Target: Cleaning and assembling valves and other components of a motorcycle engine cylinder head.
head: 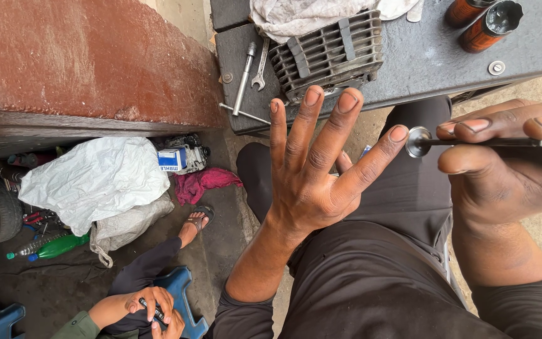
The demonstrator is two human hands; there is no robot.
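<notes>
My left hand [312, 169] is held up flat with its fingers spread, holding nothing. My right hand [503, 163] grips the thin stem of a metal engine valve [465, 143]. The valve's round head [418, 141] points left and sits right by the tip of my left index finger. Both hands hover above my lap in dark trousers [377, 263]. Just beyond my left fingertips, a finned grey engine cylinder [327, 53] rests on a dark metal bench [421, 63].
A ratchet handle [244, 78] and a spanner [261, 66] lie on the bench's left end, a white cloth [308, 16] behind the cylinder, two orange-brown cylinders [484, 22] at far right. Below left, another person's hands [155, 307] hold a small dark object. White sacks [95, 179] and green bottles [54, 247] lie on the floor.
</notes>
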